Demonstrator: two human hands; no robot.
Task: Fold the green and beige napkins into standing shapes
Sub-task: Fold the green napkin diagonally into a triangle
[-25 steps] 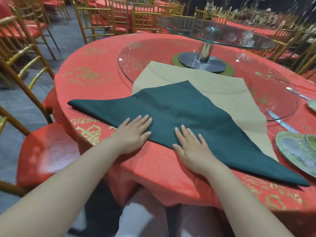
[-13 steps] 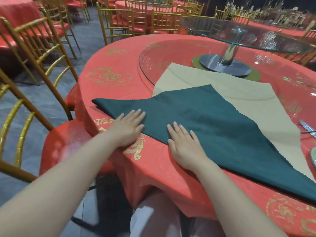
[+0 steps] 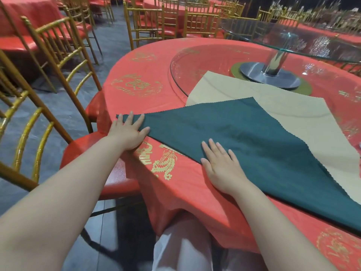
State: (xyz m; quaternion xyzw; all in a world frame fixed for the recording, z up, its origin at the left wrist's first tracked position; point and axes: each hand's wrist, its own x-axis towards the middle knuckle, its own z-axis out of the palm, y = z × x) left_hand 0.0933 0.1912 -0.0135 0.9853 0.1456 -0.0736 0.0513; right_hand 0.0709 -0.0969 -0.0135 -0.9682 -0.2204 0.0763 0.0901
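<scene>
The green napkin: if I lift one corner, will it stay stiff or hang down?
Probably floppy: the green napkin lies flat as a thin triangle under the left hand and right hand, so a lifted corner would likely droop. It looks light, and may slide on the glossy red tablecloth.

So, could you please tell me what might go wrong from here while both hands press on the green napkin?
1. The left tip of the dark green triangular cloth napkin lies at the edge of the red-clothed round table, under the left hand; an outward sweep could pull it over.
2. The beige cloth napkin lies beneath it and partly on the round glass turntable; smoothing with the right hand might drag or wrinkle it.
</scene>
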